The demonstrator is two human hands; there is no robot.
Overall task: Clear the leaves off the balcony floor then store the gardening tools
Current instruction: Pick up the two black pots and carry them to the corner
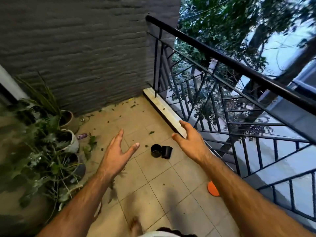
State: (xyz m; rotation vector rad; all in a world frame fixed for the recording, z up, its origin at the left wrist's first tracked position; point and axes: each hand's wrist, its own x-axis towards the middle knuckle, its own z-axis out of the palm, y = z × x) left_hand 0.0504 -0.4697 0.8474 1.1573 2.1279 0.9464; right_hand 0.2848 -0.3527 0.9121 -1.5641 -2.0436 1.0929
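Small green leaves (151, 132) lie scattered over the beige tiled balcony floor (162, 182), thickest toward the far corner by the grey wall. My left hand (118, 154) hangs over the floor with fingers spread and straight, holding nothing. My right hand (189, 139) is stretched forward, fingers loosely apart, also holding nothing, over the edge of the curb. Between the two hands, two small black plastic pots (161, 151) stand on the tiles side by side.
Potted plants (51, 146) crowd the left side along the wall. A black metal railing (222, 93) on a pale curb (164, 110) bounds the right side. An orange disc (212, 189) lies on the floor under my right forearm. My bare foot (136, 224) shows at the bottom.
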